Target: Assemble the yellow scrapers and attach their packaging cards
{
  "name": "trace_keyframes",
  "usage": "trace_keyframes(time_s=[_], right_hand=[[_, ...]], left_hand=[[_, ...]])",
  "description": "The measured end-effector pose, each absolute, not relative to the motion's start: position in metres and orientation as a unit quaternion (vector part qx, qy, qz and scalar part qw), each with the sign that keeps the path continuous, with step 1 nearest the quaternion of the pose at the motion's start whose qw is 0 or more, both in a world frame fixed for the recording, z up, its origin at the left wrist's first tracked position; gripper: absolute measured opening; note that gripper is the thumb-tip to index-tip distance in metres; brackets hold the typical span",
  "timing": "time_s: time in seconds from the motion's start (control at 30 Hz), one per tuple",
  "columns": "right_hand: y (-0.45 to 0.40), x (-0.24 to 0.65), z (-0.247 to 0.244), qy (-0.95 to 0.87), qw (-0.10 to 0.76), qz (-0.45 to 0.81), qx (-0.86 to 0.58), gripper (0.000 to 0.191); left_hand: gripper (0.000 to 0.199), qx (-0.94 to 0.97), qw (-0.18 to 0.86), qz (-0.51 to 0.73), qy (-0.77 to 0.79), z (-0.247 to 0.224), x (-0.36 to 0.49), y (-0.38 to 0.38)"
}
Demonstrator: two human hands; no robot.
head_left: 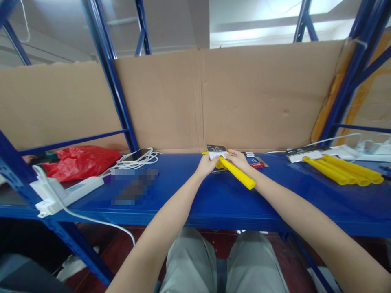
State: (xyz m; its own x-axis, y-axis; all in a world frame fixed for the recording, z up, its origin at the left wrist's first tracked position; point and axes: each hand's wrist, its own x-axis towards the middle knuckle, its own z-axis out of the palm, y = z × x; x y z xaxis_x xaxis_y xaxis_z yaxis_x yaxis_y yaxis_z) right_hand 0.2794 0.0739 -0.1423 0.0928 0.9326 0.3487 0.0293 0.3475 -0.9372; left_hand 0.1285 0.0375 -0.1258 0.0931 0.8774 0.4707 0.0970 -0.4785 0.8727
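Observation:
Above the blue shelf top, my left hand is closed on the left edge of a black-and-white printed card. My right hand grips the card's right side with its fingertips. From below the card a yellow tube slants toward me and to the right, passing in front of my right wrist. Another short yellow piece shows beneath the card between my hands, mostly hidden. Just past my right hand lies a small red item on a card, partly covered by my arm.
Several yellow tubes with a similar card lie at the right. On the left are a red plastic bag, coiled white cable and a white power strip. Cardboard walls the back; blue posts rise at the sides.

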Motion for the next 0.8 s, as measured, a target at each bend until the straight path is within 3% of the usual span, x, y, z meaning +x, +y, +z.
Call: trace_keyframes(time_s=[0.2,0.8], right_hand=[[0.054,0.272,-0.134,-0.525,0.592,0.459,-0.404,0.019],[0.044,0.266,-0.126,-0.468,0.624,0.476,-0.406,0.018]], left_hand=[[0.017,0.648,0.349,0.566,0.371,-0.13,0.129,0.042],[0.027,0.618,0.269,0.623,0.397,-0.135,0.125,0.055]])
